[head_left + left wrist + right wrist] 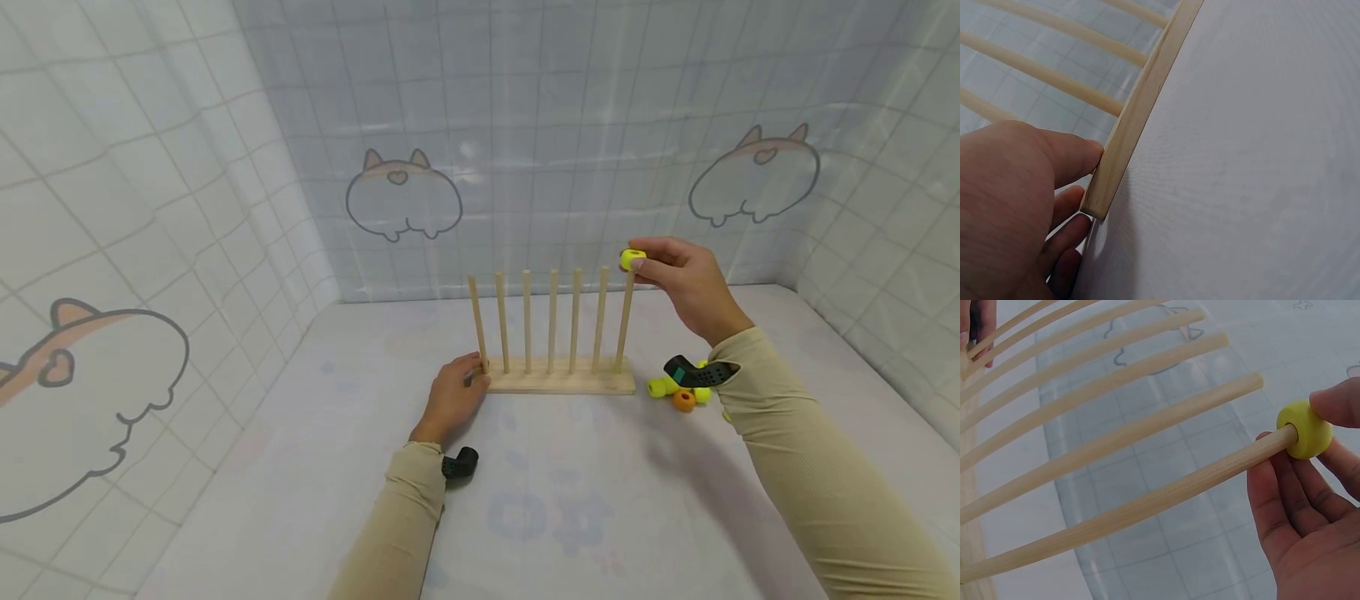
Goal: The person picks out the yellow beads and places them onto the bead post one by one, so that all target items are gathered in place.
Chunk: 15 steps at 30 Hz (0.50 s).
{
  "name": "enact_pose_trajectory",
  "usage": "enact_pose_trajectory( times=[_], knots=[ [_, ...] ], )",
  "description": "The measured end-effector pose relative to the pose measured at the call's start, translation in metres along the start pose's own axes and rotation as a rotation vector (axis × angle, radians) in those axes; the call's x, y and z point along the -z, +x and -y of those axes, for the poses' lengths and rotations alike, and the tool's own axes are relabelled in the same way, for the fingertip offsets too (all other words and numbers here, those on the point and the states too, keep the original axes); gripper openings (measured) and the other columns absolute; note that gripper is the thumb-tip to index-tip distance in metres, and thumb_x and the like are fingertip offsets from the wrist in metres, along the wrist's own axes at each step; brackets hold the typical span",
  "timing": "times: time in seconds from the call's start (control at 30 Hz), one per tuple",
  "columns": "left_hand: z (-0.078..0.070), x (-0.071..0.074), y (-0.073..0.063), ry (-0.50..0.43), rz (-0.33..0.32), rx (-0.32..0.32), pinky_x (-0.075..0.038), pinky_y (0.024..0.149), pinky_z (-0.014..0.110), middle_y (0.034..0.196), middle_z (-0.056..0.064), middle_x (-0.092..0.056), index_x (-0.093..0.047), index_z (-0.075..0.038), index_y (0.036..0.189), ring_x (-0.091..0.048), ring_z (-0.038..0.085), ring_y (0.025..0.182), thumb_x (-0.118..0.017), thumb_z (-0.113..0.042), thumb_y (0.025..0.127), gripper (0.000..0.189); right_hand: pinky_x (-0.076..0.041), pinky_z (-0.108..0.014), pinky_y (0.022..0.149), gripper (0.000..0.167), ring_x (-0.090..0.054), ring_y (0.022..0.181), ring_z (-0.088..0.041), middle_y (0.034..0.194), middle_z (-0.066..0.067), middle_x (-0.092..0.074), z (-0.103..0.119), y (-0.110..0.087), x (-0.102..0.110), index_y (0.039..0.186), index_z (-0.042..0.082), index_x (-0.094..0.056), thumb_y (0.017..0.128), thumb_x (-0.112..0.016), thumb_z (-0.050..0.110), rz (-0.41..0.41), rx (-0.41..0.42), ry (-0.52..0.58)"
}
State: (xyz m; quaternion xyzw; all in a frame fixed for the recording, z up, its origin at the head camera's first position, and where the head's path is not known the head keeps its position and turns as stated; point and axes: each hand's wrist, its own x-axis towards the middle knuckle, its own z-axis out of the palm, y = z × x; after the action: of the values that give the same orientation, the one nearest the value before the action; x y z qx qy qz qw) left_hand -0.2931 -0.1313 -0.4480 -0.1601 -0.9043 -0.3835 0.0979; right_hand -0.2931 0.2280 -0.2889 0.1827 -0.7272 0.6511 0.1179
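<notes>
Yellow bead (1315, 432) | on rightmost peg (626, 325) tip | tabletop print (581, 521): faint, illegible

Yellow bead (1315, 436) on the tip of the rightmost peg (624, 325), seven-peg wooden rack (558, 385) standing upright

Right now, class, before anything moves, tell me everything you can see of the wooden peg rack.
The wooden peg rack looks like pale, unpainted wood with faint grain. Its long, narrow base lies flat on a pale surface and carries a single row of seven slender, round rods, all standing up. The left hand holds the base's left end. At the other end, the tip of the rightmost rod meets the hole of a yellow bead pinched by the right hand; the other six are bare.
</notes>
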Motion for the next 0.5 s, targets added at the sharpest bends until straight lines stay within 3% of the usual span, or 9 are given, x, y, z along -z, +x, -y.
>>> enact_pose_trajectory(
  times=[0.5],
  knots=[
    [-0.0003, -0.0001, 0.0012, 0.000, 0.010, 0.026, -0.032, 0.115, 0.051, 0.145, 0.014, -0.054, -0.063, 0.003, 0.131, -0.043, 0.037, 0.137, -0.062, -0.016, 0.098, 0.039, -0.054, -0.023, 0.090, 0.039, -0.064, 0.106, -0.024, 0.117, -0.012, -0.065, -0.0016, -0.0019, 0.0008, 0.130, -0.004, -0.062, 0.096, -0.069, 0.014, 0.012, 0.020, -0.002]
  ],
)
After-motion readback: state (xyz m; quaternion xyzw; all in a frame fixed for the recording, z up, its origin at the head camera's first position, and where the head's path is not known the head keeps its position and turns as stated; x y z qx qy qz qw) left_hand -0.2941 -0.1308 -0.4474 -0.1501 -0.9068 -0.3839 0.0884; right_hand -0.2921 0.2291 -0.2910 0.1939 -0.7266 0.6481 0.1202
